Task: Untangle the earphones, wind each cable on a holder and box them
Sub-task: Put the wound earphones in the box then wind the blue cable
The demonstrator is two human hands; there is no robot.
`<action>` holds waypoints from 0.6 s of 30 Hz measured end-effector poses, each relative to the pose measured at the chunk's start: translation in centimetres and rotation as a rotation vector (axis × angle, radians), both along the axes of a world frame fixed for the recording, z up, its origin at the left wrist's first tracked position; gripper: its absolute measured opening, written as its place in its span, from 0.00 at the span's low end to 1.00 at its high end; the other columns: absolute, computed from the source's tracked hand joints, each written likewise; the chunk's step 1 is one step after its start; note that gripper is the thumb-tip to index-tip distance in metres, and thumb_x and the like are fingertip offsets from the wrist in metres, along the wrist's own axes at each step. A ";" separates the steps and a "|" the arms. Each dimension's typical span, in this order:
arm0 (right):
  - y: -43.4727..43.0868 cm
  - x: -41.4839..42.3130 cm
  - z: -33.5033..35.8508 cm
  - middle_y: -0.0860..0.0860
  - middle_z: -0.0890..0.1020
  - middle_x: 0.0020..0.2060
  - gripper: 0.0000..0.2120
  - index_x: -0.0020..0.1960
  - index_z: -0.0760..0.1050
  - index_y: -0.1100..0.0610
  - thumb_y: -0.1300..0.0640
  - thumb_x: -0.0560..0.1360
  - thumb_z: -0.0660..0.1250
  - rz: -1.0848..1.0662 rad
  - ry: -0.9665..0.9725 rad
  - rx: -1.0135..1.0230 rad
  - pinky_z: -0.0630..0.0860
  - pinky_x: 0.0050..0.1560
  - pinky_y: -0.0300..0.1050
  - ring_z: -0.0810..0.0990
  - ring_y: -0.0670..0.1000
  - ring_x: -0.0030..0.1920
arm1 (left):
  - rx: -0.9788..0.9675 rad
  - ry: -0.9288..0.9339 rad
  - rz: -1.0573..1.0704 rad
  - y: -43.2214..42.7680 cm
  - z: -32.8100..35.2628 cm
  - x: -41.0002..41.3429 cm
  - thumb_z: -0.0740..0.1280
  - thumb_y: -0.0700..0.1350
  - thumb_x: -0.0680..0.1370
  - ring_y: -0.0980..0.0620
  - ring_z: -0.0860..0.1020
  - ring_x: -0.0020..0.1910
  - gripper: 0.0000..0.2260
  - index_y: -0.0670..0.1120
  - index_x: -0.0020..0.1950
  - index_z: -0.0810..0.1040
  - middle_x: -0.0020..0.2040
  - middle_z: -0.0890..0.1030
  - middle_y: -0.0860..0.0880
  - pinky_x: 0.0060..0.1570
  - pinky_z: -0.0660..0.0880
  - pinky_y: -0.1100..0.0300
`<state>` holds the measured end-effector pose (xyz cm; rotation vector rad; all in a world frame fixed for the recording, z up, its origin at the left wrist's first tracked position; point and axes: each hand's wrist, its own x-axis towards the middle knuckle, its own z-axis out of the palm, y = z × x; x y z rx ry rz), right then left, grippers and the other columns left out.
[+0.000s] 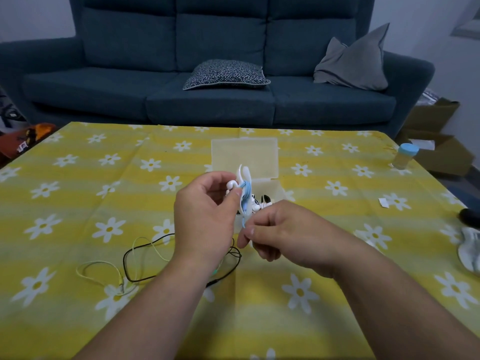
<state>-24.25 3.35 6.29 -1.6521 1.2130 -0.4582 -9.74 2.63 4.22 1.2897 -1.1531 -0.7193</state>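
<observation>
My left hand point(205, 216) grips a white cable holder point(246, 178) with a light blue earphone cable point(246, 193) wound round it, held above the table. My right hand point(280, 232) pinches the loose blue cable end just below the holder. Behind my hands stands a clear plastic box point(275, 189) with its lid point(244, 157) open; black and white earphones lie inside it. A black cable point(128, 263) and a pale yellow-green cable point(104, 265) lie tangled on the yellow flowered tablecloth point(78, 203) to the left of my left forearm.
A small jar with a blue cap point(405, 155) stands near the table's right edge. A white paper scrap point(384, 203), a black object point(470, 216) and a white item point(470, 250) lie at the right. A blue sofa point(207, 94) with cushions is behind the table.
</observation>
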 end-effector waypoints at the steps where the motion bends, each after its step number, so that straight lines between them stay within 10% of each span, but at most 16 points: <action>1: 0.1 0.0 0.1 0.50 0.76 0.27 0.12 0.41 0.83 0.56 0.58 0.79 0.64 0.016 0.008 -0.006 0.71 0.41 0.49 0.73 0.49 0.32 | 0.004 0.014 0.005 0.0 0.0 -0.1 0.74 0.38 0.74 0.57 0.82 0.37 0.05 0.48 0.46 0.83 0.38 0.84 0.52 0.36 0.76 0.68; 11: -0.4 -2.3 2.0 0.48 0.71 0.22 0.09 0.38 0.84 0.59 0.59 0.75 0.70 -0.168 -0.079 -0.169 0.63 0.26 0.38 0.66 0.46 0.24 | -0.034 -0.213 -0.218 0.1 0.0 0.1 0.73 0.37 0.74 0.57 0.82 0.39 0.08 0.51 0.46 0.83 0.39 0.84 0.56 0.42 0.79 0.61; 18: -1.1 -2.9 1.9 0.53 0.72 0.23 0.11 0.35 0.83 0.58 0.61 0.75 0.69 -0.262 -0.155 -0.253 0.67 0.35 0.47 0.69 0.51 0.28 | 0.025 -0.276 -0.397 0.4 0.0 0.1 0.72 0.35 0.74 0.59 0.81 0.39 0.09 0.49 0.47 0.84 0.39 0.84 0.56 0.44 0.79 0.60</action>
